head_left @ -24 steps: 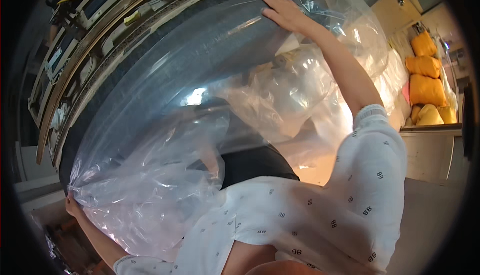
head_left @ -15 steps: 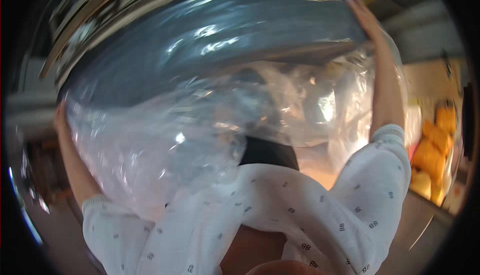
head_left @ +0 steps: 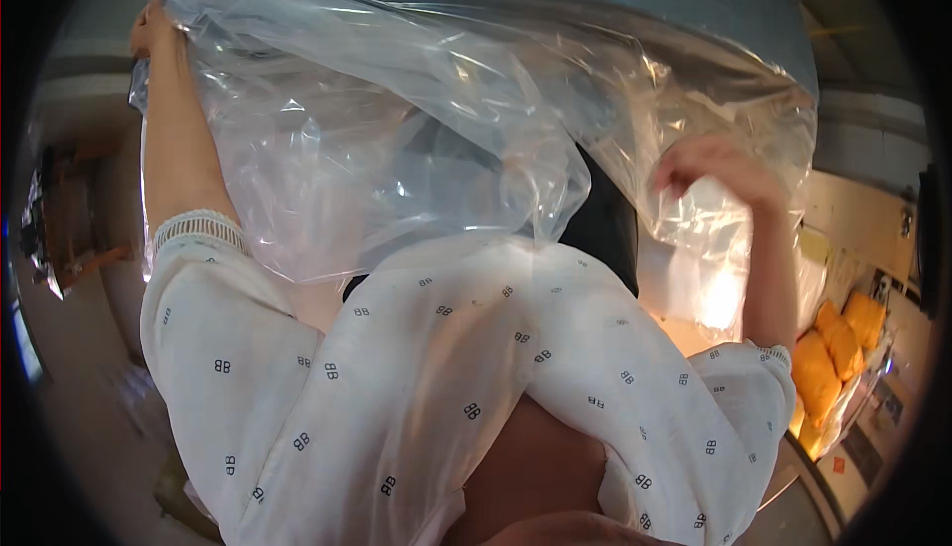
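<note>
A large clear plastic sheet (head_left: pixel 288 159) hangs in loose folds from a big dark grey, glossy bulk (head_left: pixel 635 0) at the far side. At the far left, my left hand (head_left: pixel 154 28) is closed on the sheet's edge, arm stretched out; its fingertips are partly hidden. On the right, my right hand (head_left: pixel 719 167) hovers over the crumpled right part of the plastic, wrist bent and fingers curled. Motion blurs those fingers, and I see nothing between them. The sheet's near edge hangs just in front of my white patterned top.
Several orange bags or cushions (head_left: pixel 833 353) are piled at the right, beside a pale wall panel (head_left: pixel 863 224). Brown wooden furniture (head_left: pixel 79 219) stands at the left. A dark piece (head_left: pixel 610 219) shows beneath the sheet.
My left hand has moved farther away, pulling the sheet up at the left. My right hand has left the bulk's far right edge and come nearer. The bulk now sits farther off.
</note>
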Tool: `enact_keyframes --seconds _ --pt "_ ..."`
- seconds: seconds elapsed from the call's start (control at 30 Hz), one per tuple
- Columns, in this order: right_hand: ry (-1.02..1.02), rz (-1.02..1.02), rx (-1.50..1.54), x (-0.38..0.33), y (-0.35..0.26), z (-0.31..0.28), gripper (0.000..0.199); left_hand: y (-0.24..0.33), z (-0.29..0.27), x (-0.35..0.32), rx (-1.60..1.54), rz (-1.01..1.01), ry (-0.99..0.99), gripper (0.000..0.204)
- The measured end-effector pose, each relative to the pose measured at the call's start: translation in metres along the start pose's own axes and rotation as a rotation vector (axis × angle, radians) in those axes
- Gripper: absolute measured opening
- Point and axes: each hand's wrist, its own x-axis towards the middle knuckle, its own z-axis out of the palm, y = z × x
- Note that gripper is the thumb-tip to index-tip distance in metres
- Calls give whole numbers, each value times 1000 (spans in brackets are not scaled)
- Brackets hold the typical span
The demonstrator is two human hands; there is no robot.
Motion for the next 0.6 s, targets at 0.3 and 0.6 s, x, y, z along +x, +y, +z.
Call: enact_keyframes --seconds 0.3,0.6 --pt "304 -438 1183 93 27 121 35 -36 20 27 356 204 -78 30" --pt "1945 -916 -835 -192 -66 16 25 29 -3 -41 -124 159 -273 26"
